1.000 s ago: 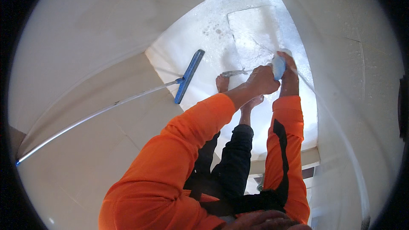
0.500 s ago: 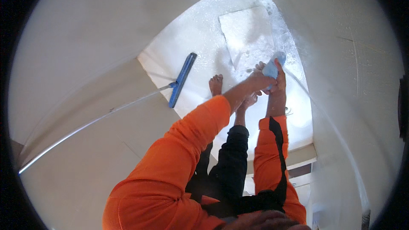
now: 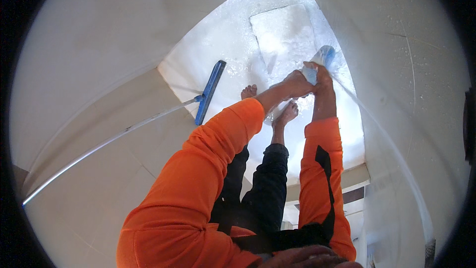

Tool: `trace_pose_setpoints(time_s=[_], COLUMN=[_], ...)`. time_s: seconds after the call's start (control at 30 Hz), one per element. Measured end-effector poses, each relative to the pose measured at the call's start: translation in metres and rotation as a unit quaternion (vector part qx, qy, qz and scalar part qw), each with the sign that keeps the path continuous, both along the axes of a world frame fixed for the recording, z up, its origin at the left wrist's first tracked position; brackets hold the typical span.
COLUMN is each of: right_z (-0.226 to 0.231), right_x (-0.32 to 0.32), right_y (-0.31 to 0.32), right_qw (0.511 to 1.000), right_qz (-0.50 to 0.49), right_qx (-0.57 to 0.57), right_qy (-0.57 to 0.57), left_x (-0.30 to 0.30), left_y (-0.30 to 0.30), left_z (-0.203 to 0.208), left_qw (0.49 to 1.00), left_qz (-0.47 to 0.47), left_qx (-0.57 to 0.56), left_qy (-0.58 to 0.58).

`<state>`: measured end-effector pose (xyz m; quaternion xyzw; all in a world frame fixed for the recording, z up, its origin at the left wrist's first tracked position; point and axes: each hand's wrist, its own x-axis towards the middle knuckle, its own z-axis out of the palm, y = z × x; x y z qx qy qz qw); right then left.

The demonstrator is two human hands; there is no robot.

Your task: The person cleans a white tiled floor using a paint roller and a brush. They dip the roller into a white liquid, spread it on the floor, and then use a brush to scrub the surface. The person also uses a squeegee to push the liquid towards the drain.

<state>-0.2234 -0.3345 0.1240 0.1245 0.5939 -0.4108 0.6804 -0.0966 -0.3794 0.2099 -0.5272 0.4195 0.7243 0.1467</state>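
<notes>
Above the wet white floor [image 3: 198, 54], what do the hands have?

— Right hand [image 3: 322, 76]: fingers wrapped around a light-blue item [image 3: 325, 54]; part of it shows beyond the hand, near the right wall [image 3: 391, 84]; another part shows between the two hands; its kind is unclear, the outline being blurred.

— And the left hand [image 3: 299, 84]?

— Curled, knuckles up, just against the right hand and the item's nearer part; cannot tell whether it grips the item or only presses on it, the palm being hidden; below its wrist a pale, blurred patch, nature not determined.

— Position of the item relative to the floor?

— Raised in the hands; beyond the bare right foot [image 3: 287, 113] and to its right; the bare left foot [image 3: 249, 91] stands farther left, partly covered by the left forearm.

— Surroundings?

— Rectangular panel [image 3: 282, 32] in the floor ahead of the hands, surface bright and wet; translucent hose [image 3: 396, 154] along the right side, running from near the right hand to the lower right; squeegee [image 3: 210, 93] well apart on the left, blue head on the white floor, silver pole [image 3: 114, 141] slanting to the lower left over beige panels [image 3: 99, 188].

— Clothing?

— Orange sleeves [image 3: 186, 173], pushed up to leave both forearms partly bare; black strap [image 3: 326, 161] on the right one; dark trousers [image 3: 267, 183].
</notes>
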Motion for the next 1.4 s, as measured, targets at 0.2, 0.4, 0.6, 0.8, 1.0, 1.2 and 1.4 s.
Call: trace_pose_setpoints(time_s=[0.2,0.4,0.6,0.8,1.0,1.2,1.4], right_z=[-0.012,-0.053,-0.032,0.004,0.028,0.001,0.042], right_x=[-0.026,-0.053,-0.054,-0.015,-0.034,-0.053,-0.041], right_y=[-0.023,-0.001,0.004,0.015,0.004,0.006,0.006], right_qw=[0.989,0.936,0.984,0.986,0.977,0.992,0.975], right_qz=[0.068,0.087,-0.137,-0.132,-0.165,-0.091,-0.167], right_qx=[-0.032,-0.201,-0.109,-0.096,-0.131,-0.081,-0.075], right_qy=[0.126,0.276,-0.018,-0.045,0.012,0.043,-0.124], left_x=[-0.010,-0.009,-0.007,-0.061,-0.102,-0.101,-0.084], left_y=[0.003,0.000,0.010,0.010,-0.017,-0.015,-0.009], left_z=[0.005,0.021,0.017,-0.030,-0.016,-0.022,0.006], left_qw=[0.986,0.995,0.985,0.958,0.974,0.966,0.980], left_qz=[-0.072,-0.047,0.108,0.267,0.206,0.002,0.163], left_qx=[-0.134,-0.075,0.132,0.090,0.024,-0.212,0.061], left_qy=[-0.066,-0.044,0.031,-0.058,-0.094,-0.149,-0.093])
